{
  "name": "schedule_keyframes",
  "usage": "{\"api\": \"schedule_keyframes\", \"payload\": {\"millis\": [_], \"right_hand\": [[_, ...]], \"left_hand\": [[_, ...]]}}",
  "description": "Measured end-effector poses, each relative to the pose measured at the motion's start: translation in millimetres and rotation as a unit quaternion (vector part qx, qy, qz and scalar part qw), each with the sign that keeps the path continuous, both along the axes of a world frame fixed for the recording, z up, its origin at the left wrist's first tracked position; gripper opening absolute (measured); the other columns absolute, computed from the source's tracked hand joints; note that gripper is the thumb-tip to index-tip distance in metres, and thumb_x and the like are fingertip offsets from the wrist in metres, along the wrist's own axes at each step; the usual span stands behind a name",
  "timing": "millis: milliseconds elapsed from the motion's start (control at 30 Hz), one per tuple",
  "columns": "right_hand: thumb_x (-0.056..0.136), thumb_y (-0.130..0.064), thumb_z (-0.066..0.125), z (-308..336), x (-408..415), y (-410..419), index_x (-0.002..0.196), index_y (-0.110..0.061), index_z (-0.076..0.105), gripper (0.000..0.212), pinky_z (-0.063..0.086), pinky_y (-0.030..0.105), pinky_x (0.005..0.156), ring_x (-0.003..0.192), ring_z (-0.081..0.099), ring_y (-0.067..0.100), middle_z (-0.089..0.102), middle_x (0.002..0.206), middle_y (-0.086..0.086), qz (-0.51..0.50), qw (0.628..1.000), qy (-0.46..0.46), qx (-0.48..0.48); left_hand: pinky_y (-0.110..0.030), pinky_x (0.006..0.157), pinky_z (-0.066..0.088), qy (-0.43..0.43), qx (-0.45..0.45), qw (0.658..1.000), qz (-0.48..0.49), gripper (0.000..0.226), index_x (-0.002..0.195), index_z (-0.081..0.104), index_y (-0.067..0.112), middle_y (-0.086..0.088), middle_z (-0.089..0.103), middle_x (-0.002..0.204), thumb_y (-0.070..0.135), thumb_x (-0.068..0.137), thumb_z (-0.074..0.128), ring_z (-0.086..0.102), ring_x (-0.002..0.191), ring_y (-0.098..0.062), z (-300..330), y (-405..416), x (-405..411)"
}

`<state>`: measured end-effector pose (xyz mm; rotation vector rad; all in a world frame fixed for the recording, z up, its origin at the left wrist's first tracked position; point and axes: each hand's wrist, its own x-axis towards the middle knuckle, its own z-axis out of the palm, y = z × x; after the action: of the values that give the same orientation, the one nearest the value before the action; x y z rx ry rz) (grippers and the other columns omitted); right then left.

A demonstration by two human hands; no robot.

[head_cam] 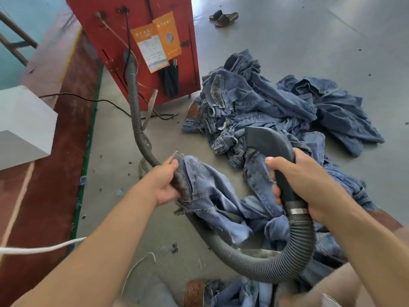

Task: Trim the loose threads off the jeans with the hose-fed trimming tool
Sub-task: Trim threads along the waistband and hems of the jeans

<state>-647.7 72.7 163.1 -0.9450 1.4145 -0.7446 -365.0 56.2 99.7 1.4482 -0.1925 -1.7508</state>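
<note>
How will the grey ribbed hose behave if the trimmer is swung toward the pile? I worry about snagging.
The hose probably flexes easily: it loops under the right hand. It likely drags the jeans lying over it.

Head camera looks steeply down, close over floor (287, 36).

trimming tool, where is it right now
In the head view, the trimming tool is right of centre, gripped by the right hand, its head over the jeans that the left hand holds.
</note>
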Motion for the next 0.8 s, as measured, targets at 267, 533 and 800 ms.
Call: {"api": "schedule_keyframes", "payload": {"millis": [267,533,800], "right_hand": [[0.099,-0.024,0.068,-1.3,3.0,10.2,0.104,-0.007,0.05,0.026,0.051,0.036,0.046,0.047,0.054,0.026,0.057,0.062,0.003,0.084,0.995,0.061,0.006],[0.101,-0.025,0.066,10.0,3.7,14.3,0.101,-0.011,0.051,0.021,0.051,0.036,0.045,0.046,0.054,0.026,0.058,0.062,0.004,0.127,0.989,0.068,-0.021],[0.1,-0.024,0.067,7.7,4.1,16.0,0.105,-0.009,0.051,0.022,0.052,0.038,0.046,0.049,0.054,0.026,0.058,0.063,0.004,0.115,0.991,0.064,-0.022]], "left_hand": [[-0.04,0.078,0.062,-0.059,0.044,0.995,-0.068,0.036,0.126,0.069,0.003,-0.015,0.077,0.111,0.027,0.099,0.066,0.076,0.093,-0.027,-1.6,-0.1,12.6],[-0.056,0.096,0.055,-0.062,-0.045,0.958,-0.277,0.064,0.138,0.063,0.021,-0.012,0.068,0.134,0.066,0.101,0.035,0.066,0.123,-0.033,6.0,-4.4,27.4],[-0.032,0.061,0.06,-0.169,-0.059,0.98,-0.082,0.013,0.1,0.071,0.015,-0.005,0.078,0.087,0.024,0.102,0.063,0.073,0.072,-0.016,-20.4,-2.6,-5.4]]}}
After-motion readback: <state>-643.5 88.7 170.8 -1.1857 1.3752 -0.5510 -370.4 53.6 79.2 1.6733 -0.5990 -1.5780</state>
